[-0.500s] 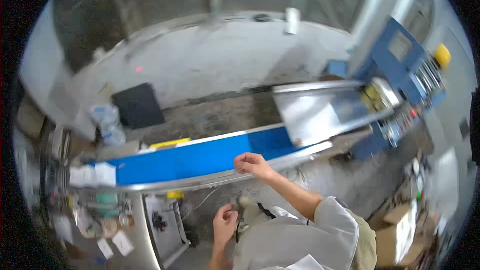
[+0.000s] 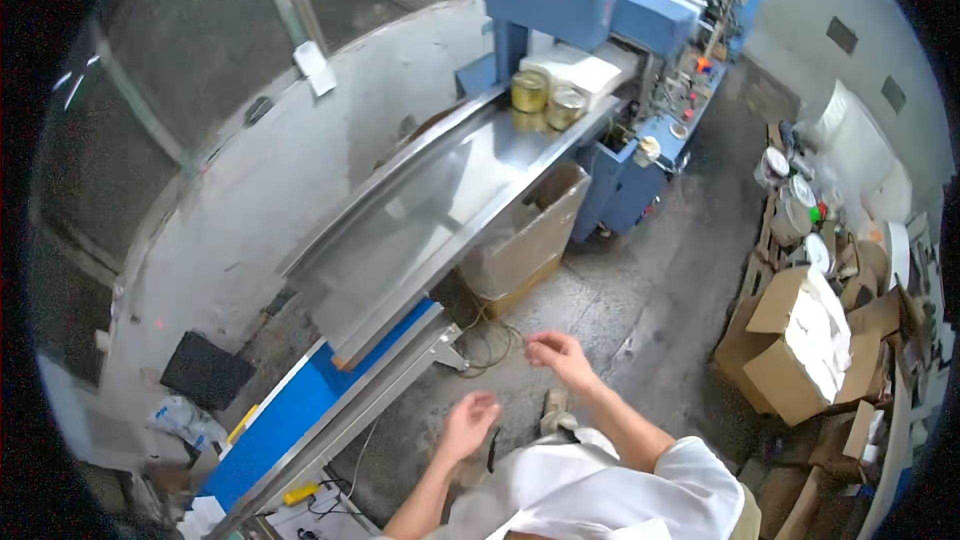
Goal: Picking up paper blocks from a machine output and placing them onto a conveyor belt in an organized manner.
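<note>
Our left hand [image 2: 468, 424] open and empty, our right hand [image 2: 556, 354] loosely curled with no grip on anything, both in the air over the concrete floor [image 2: 650, 290], blue conveyor belt [image 2: 290, 418] near left, steel chute [image 2: 440, 210] beyond

Likely factory, blue packing machine [image 2: 600, 0], conveyor [image 2: 300, 410]

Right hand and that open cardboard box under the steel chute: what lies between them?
In the head view, only bare concrete floor and a loose cable coil.
</note>
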The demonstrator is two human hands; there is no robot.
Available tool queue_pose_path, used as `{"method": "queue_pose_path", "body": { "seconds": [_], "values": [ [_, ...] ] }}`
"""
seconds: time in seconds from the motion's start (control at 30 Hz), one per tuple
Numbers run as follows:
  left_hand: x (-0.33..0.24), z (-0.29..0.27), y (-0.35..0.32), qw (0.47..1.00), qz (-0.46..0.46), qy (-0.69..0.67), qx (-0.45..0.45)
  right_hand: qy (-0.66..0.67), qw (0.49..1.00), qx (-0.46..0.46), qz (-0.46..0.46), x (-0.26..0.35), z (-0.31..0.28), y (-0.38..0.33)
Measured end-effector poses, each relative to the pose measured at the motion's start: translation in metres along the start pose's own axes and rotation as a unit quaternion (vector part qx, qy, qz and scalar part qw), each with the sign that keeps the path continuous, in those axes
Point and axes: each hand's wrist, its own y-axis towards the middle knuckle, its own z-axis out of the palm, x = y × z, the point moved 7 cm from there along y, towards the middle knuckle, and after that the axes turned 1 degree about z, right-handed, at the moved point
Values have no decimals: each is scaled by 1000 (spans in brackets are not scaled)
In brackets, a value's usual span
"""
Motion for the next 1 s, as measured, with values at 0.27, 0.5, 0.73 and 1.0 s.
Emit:
{"method": "queue_pose_path", "body": {
  "seconds": [0.27, 0.5, 0.73, 1.0],
  "values": [
    [-142, 135, 180, 997, 27, -31, 66, 92, 989, -111, -34, 71, -214, 38],
    [-237, 119, 405, 986, 62, -149, -39, 111, 971, -207, -31, 86, -328, 63],
    [-248, 71, 641, 971, 1, -204, -122, -16, 958, -288, -6, 116, -412, 142],
    [-318, 59, 745, 929, -15, -342, -144, -185, 973, -137, -29, 219, -410, 293]
  ]
}}
